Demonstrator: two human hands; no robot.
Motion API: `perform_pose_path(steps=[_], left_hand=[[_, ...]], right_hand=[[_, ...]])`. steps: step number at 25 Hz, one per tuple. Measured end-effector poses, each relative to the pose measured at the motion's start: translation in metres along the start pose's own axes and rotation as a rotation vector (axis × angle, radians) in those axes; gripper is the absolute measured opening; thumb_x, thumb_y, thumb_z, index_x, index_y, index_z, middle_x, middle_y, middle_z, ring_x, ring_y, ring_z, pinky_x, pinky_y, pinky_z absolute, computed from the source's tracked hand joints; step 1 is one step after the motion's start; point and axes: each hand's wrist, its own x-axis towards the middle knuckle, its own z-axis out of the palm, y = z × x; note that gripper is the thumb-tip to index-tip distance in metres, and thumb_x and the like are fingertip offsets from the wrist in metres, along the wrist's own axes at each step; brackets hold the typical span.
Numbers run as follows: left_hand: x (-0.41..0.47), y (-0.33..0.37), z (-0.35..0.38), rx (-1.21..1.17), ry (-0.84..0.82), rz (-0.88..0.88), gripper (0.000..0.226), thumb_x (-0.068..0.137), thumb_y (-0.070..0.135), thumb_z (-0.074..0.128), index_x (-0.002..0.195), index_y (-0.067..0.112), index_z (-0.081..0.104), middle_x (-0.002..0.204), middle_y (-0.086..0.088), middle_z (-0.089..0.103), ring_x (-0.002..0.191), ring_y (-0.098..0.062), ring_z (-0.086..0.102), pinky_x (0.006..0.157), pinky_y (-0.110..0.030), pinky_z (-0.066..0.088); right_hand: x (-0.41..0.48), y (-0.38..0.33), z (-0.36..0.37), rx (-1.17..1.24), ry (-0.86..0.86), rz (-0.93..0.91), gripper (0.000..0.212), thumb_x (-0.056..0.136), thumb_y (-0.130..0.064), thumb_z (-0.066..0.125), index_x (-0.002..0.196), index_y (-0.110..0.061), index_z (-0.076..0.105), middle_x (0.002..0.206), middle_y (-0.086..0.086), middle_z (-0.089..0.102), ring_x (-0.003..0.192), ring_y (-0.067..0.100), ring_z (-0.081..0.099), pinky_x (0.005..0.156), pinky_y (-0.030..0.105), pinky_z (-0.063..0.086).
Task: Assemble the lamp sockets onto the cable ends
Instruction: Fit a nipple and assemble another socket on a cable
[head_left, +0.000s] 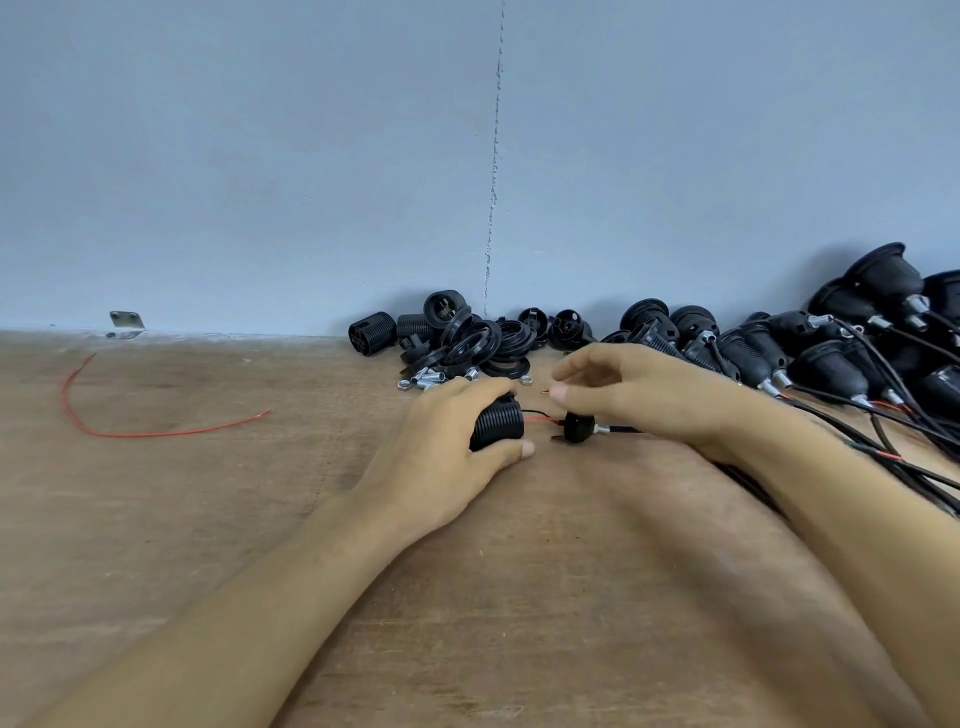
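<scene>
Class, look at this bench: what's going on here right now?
A person is wiring a lamp socket at a wooden table. The left hand grips a ribbed black socket body; the right hand pinches a red wire end just above a black cap on the cable. By the wall lie loose parts, with assembled sockets at right.

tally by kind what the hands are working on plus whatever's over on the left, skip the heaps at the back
ribbed socket body: 1, gripped by the left hand
socket cap on the cable: 1
loose red wire: 1
metal bracket: 1
total: 4
</scene>
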Motion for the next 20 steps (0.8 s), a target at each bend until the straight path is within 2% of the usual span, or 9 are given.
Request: perform_pose_path(steps=[2,3,5,8,10,13,16,20], left_hand=[[0.0,0.0,0.0,0.007,-0.026,-0.01,0.046,0.089,0.057,0.067,0.13,0.039,0.057,0.113,0.013,0.062,0.106,-0.01,0.057,0.092,-0.037,0.05],[0.001,0.001,0.0,0.007,-0.04,-0.011,0.047,0.09,0.059,0.063,0.133,0.039,0.055,0.118,0.014,0.061,0.11,-0.009,0.057,0.094,-0.037,0.049],[0.0,0.0,0.001,-0.005,-0.066,-0.027,0.052,0.094,0.06,0.055,0.14,0.039,0.046,0.129,0.015,0.057,0.12,-0.008,0.053,0.1,-0.036,0.046],[-0.001,-0.001,0.003,-0.004,-0.098,-0.044,0.056,0.095,0.06,0.051,0.144,0.038,0.035,0.134,0.013,0.053,0.122,-0.007,0.049,0.101,-0.036,0.043],[-0.003,0.0,0.003,-0.029,-0.102,-0.041,0.045,0.094,0.057,0.057,0.131,0.043,0.037,0.122,0.016,0.055,0.108,-0.003,0.053,0.09,-0.032,0.044],[-0.003,-0.001,0.001,-0.07,-0.093,-0.048,0.035,0.088,0.056,0.066,0.109,0.05,0.038,0.108,0.019,0.055,0.097,0.001,0.054,0.079,-0.028,0.044],[-0.001,-0.002,0.0,-0.125,-0.058,-0.036,0.034,0.081,0.06,0.064,0.107,0.051,0.045,0.106,0.02,0.061,0.098,0.001,0.057,0.082,-0.031,0.048],[0.001,-0.007,-0.001,-0.289,-0.027,-0.061,0.037,0.077,0.048,0.073,0.112,0.044,0.062,0.107,0.019,0.069,0.102,-0.003,0.064,0.094,-0.041,0.052]], right_hand=[[-0.003,0.005,-0.013,-0.193,-0.151,0.064,0.047,0.079,-0.037,0.082,0.122,-0.029,0.064,0.111,-0.013,0.065,0.105,0.003,0.061,0.098,0.025,0.046],[-0.004,0.007,-0.015,-0.276,-0.176,0.053,0.044,0.078,-0.034,0.083,0.119,-0.029,0.067,0.106,-0.015,0.066,0.1,0.001,0.061,0.094,0.023,0.046],[-0.003,0.009,-0.013,-0.334,-0.14,-0.012,0.023,0.082,-0.029,0.08,0.105,-0.031,0.073,0.091,-0.016,0.068,0.088,0.004,0.062,0.081,0.021,0.045],[-0.001,0.008,-0.007,-0.257,-0.111,-0.082,0.023,0.085,-0.026,0.078,0.107,-0.035,0.074,0.091,-0.011,0.073,0.089,0.01,0.066,0.089,0.035,0.053],[0.0,0.008,-0.005,-0.241,-0.092,-0.108,0.025,0.084,-0.026,0.078,0.107,-0.035,0.074,0.085,-0.011,0.073,0.084,0.01,0.067,0.09,0.041,0.055],[0.0,0.013,-0.002,-0.197,-0.08,-0.134,0.025,0.082,-0.026,0.081,0.105,-0.033,0.073,0.09,-0.007,0.073,0.087,0.012,0.069,0.093,0.041,0.054],[-0.001,0.016,-0.004,-0.076,-0.121,-0.129,0.025,0.082,-0.022,0.081,0.104,-0.029,0.07,0.093,-0.004,0.073,0.08,0.006,0.066,0.089,0.035,0.054],[-0.002,0.016,-0.006,-0.003,-0.192,-0.14,0.023,0.085,-0.018,0.079,0.104,-0.026,0.069,0.094,0.01,0.074,0.077,0.004,0.063,0.08,0.023,0.046]])
